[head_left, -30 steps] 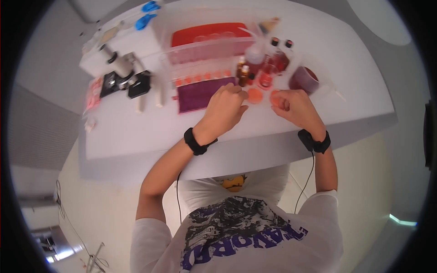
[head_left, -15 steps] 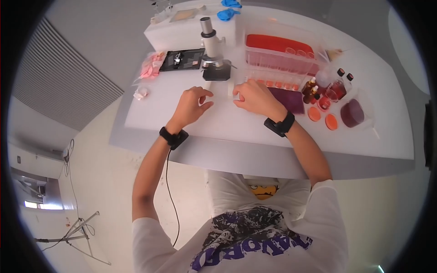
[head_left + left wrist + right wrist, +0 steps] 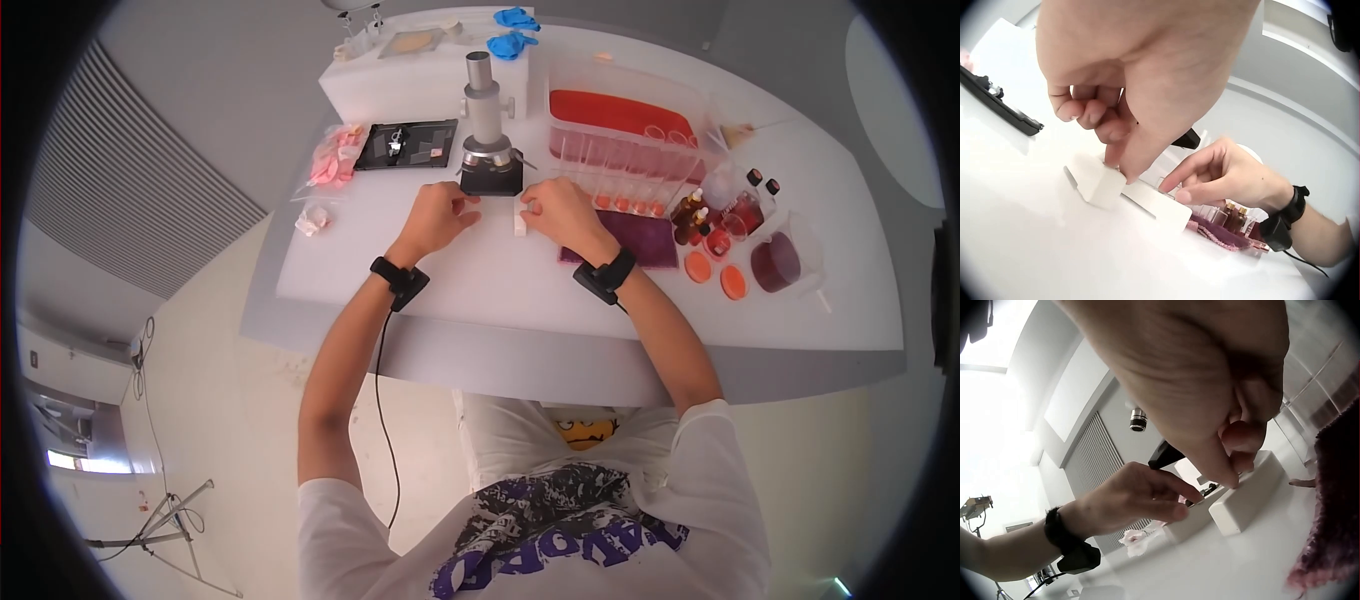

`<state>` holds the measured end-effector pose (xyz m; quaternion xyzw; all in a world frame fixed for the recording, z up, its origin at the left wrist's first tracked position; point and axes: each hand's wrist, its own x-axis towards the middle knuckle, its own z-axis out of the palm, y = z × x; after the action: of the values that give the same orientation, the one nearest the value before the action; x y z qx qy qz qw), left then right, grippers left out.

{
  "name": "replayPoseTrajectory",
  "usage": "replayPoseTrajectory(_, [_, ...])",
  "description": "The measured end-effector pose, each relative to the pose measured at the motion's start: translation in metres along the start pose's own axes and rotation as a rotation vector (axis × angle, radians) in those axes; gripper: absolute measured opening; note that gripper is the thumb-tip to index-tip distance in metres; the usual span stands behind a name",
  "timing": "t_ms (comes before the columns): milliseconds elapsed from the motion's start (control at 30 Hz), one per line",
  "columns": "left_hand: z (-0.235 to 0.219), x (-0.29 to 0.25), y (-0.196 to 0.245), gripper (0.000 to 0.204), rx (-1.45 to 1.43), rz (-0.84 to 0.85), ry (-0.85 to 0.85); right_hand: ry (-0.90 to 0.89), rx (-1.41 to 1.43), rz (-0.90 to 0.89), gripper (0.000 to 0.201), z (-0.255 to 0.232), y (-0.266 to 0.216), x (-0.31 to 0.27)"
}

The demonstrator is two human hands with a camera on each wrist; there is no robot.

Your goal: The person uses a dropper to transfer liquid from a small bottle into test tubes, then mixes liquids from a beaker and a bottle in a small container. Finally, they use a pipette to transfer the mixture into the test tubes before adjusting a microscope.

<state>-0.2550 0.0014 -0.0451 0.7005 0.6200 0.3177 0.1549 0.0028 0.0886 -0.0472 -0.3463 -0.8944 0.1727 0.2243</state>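
A microscope (image 3: 487, 118) with a black stage stands in front of the person. Two white legs of its base point toward the person. My left hand (image 3: 432, 218) pinches the left leg (image 3: 1094, 178) between thumb and forefinger, its other fingers curled. My right hand (image 3: 568, 215) has thumb and fingertips on the right leg (image 3: 1244, 497), gripping it near its upper edge. In the head view the right leg (image 3: 520, 220) shows partly beside the right fingers, while the left leg is mostly hidden by the left hand.
Left of the microscope lie a black slide tray (image 3: 405, 146) and pink packets (image 3: 334, 156). To the right are a tube rack, a purple cloth (image 3: 640, 240), a clear bin (image 3: 625, 145), dropper bottles (image 3: 688, 212), orange dishes (image 3: 697, 266) and a beaker (image 3: 775, 265).
The head view has swung left since the first frame. Both hands left the area by the cloth and dishes for the microscope; over the last half second they closed in on its base legs.
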Motion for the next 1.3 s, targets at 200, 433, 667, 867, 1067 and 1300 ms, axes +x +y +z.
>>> replayPoseTrajectory(200, [-0.002,0.006,-0.006,0.025,0.01,-0.01,0.033,0.079,0.08,0.041,0.024,0.013,0.007,0.006])
replayPoseTrajectory(433, [-0.01,0.013,0.0,0.031,0.075,-0.06,0.029,0.145,0.052,0.045,0.019,0.03,0.014,0.02])
replayPoseTrajectory(667, [-0.008,0.013,-0.006,0.032,0.102,-0.053,0.037,0.179,0.096,0.064,0.021,0.027,0.006,0.018])
replayPoseTrajectory(867, [-0.003,0.011,-0.011,0.032,0.07,-0.072,0.067,0.195,0.067,0.072,0.023,0.027,0.002,0.017])
replayPoseTrajectory(1067, [-0.01,0.002,-0.011,0.06,-0.016,0.019,0.178,0.198,0.081,0.056,0.023,0.024,0.002,0.016])
replayPoseTrajectory(1300, [-0.018,0.006,0.0,0.103,-0.202,0.094,0.179,0.197,0.05,-0.037,0.023,0.016,0.002,0.011])
